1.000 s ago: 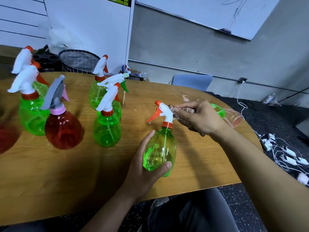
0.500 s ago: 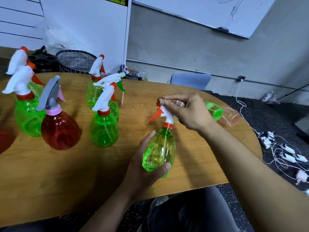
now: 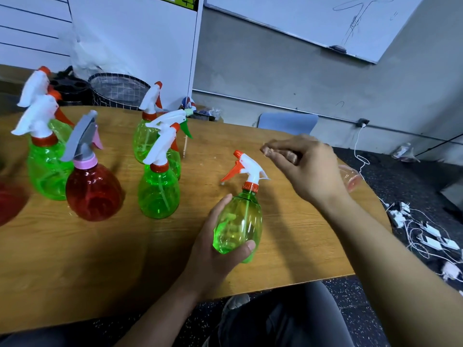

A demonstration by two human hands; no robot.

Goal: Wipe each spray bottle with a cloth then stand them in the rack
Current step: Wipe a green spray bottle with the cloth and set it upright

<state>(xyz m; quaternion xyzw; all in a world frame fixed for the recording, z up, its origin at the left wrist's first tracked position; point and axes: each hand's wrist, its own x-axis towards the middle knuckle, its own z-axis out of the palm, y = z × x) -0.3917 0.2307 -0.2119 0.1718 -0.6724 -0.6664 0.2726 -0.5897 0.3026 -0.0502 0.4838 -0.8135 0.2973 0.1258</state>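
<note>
My left hand (image 3: pixel 213 249) grips the belly of a green spray bottle (image 3: pixel 238 226) with a white head and orange trigger, standing near the table's front edge. My right hand (image 3: pixel 305 166) is blurred, just right of and above the spray head, not touching it, with a small crumpled cloth (image 3: pixel 269 151) pinched in its fingers. Several other spray bottles stand on the table to the left: a green one (image 3: pixel 159 194), a red one with a grey head (image 3: pixel 94 191) and a big green one (image 3: pixel 47 169).
Two more green bottles (image 3: pixel 145 144) stand further back. A pink bottle (image 3: pixel 352 177) lies at the table's right edge behind my right hand. A black rack (image 3: pixel 72 88) and mesh basket (image 3: pixel 117 88) sit beyond the wooden table (image 3: pixel 75 259). Chargers and cables litter the floor at right.
My right hand with the cloth has lifted off the spray head and moved up and to the right. My left hand keeps its grip on the green bottle.
</note>
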